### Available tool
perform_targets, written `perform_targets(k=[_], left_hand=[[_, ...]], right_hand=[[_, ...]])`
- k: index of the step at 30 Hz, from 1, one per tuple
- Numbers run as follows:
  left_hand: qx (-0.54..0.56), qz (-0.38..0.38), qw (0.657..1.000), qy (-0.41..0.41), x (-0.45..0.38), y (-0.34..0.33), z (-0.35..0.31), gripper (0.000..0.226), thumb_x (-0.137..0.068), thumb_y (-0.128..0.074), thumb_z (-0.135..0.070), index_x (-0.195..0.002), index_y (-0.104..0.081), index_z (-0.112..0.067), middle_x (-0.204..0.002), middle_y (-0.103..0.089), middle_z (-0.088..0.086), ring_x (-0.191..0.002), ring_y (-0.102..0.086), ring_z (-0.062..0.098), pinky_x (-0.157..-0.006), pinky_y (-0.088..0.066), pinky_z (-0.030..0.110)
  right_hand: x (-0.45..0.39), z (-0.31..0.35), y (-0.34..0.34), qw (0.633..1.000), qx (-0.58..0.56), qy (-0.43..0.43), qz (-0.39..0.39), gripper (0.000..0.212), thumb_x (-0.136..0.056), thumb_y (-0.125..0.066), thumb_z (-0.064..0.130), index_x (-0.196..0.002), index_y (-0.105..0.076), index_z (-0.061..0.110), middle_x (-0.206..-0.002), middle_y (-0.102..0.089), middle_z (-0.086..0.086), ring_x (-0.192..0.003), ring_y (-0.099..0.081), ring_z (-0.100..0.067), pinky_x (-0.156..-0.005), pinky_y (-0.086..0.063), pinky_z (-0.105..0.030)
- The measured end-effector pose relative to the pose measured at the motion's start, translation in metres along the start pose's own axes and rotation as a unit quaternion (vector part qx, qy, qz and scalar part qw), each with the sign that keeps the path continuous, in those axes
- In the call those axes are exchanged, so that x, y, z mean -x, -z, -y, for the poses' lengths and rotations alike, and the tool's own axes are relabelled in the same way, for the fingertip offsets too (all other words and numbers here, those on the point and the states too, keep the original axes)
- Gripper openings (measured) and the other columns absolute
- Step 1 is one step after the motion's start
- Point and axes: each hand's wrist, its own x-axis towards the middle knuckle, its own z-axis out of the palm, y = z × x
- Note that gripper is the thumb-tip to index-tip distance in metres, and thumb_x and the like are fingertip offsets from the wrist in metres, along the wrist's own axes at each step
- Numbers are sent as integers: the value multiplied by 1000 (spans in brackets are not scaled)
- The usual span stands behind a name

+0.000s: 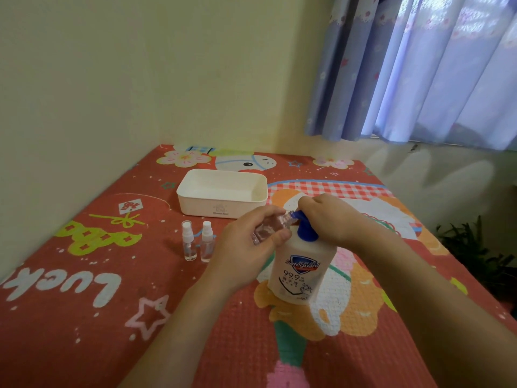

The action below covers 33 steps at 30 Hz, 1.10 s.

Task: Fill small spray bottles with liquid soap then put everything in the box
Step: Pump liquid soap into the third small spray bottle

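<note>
A large clear soap bottle (303, 268) with a blue pump (305, 229) stands upright on the mat. My left hand (246, 245) grips a small clear spray bottle (270, 226) without its cap, tilted so its open neck meets the pump's nozzle. My right hand (330, 217) lies over the pump head with its fingers closed on it. Two more small spray bottles, one (187, 245) and another (207, 243), stand capped and upright to the left. A white box (222, 204) sits open behind them with nothing visible in it.
Everything rests on a red patterned mat (112, 317) set in a corner. A pale wall runs along the left and back. Blue curtains (419, 68) hang at the upper right, and a dark plant (472, 247) stands past the mat's right edge.
</note>
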Motion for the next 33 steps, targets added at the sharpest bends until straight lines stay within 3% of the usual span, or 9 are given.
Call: perform_targets(k=[2, 5, 8, 14, 19, 26, 33], left_hand=[[2, 2, 1000, -4, 1, 0, -1, 27, -90, -69, -30, -112, -61, -43, -106, -65, -27, -103, -60, -5, -85, -47, 11], [-5, 6, 1000, -4, 1, 2, -3, 28, -90, -69, -31, -110, -59, -48, -106, -64, -29, -102, -59, -6, -83, -46, 8], [-7, 10, 1000, -7, -2, 5, -5, 31, -89, -70, -32, -109, -58, -53, -106, -66, -27, -103, -61, -5, -88, -48, 15], [-22, 12, 1000, -15, -5, 7, -8, 29, -89, -69, -35, -117, -63, -39, -102, -69, -21, -99, -62, -4, -82, -47, 11], [-31, 16, 999, -15, -5, 7, -7, 32, -89, -66, -39, -121, -63, -37, -101, -68, -21, -99, -61, -4, -82, -47, 10], [-26, 13, 999, -14, -2, 5, -4, 30, -90, -68, -34, -119, -63, -36, -108, -67, -24, -104, -59, -8, -85, -46, 9], [-19, 4, 1000, -13, -1, 2, 0, 28, -90, -68, -33, -116, -63, -40, -109, -67, -24, -105, -60, -4, -88, -49, 20]], right_hand=[[1, 0, 1, 1000, -3, 9, -2, 3, -98, -45, 17, -99, -44, 14, -88, -42, -1, -78, -41, -17, -65, -32, -21], [3, 1, 4, 1000, -2, 11, 1, 15, -99, -43, 16, -86, -35, 17, -78, -39, 1, -77, -40, -18, -58, -29, -20], [4, 0, 9, 1000, -22, 7, 8, 26, -100, -39, 15, -76, -32, 19, -69, -32, 4, -69, -39, -17, -55, -29, -21], [5, -1, 20, 997, -73, 5, 39, 11, -99, -41, 12, -89, -39, 15, -77, -39, -1, -66, -41, -15, -50, -35, -19], [5, -1, 18, 998, -59, -5, 22, 35, -100, -38, 12, -68, -27, 23, -70, -36, 0, -58, -32, -9, -56, -33, -21], [1, 0, 7, 1000, 8, 5, 1, 13, -100, -40, 17, -89, -34, 16, -70, -33, 3, -57, -28, -5, -51, -23, -16], [2, 0, 3, 1000, -14, 2, -9, 20, -100, -40, 16, -81, -34, 19, -87, -41, -3, -62, -34, -11, -57, -30, -21]])
